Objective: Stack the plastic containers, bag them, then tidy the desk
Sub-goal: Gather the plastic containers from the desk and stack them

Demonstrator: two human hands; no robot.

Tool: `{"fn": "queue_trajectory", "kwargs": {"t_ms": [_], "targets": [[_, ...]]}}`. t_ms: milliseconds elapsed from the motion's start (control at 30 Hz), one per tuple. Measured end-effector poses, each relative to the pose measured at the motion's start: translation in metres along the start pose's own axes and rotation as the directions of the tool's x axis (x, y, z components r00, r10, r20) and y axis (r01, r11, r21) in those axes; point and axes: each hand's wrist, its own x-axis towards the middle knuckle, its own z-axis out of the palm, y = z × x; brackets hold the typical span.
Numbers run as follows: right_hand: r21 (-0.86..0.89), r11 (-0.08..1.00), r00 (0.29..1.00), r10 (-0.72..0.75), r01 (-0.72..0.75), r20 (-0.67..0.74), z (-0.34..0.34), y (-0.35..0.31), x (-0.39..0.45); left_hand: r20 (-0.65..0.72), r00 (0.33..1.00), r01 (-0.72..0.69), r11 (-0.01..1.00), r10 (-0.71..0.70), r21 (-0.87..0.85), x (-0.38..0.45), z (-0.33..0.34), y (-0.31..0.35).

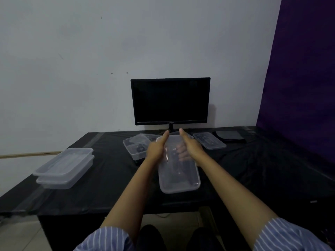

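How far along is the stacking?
Done: two containers stacked at the desk's left. In hand: both hands, left and right, hold a container. Left: loose ones behind and by the monitor; no bag visible.

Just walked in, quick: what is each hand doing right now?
Left hand: grips the left side of the clear container, thumb up.
Right hand: grips the right side of the same container, fingers underneath.
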Motion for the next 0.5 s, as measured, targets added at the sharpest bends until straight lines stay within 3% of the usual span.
{"fn": "queue_trajectory", "kwargs": {"t_ms": [133,267,400,500], "targets": [[-0.010,1.000,1.000,0.009,-0.009,0.022,0.000,0.007,0.001,0.002,1.000,0.022,1.000,-0.022,0.008,-0.002,-0.001,-0.003],[-0.050,0.998,0.999,0.031,-0.030,0.024,0.000,0.007,0.007,0.096,0.991,0.112,0.980,-0.097,-0.163,-0.008,-0.005,-0.003],[0.124,0.989,0.994,0.095,-0.087,-0.062,-0.011,0.001,0.018,0.276,0.954,0.134,0.990,-0.114,-0.054,-0.016,-0.004,-0.008],[0.164,0.979,0.989,0.130,-0.117,-0.069,-0.021,-0.004,0.021,0.247,0.958,0.147,0.989,-0.146,0.014,-0.019,0.002,-0.019]]}}
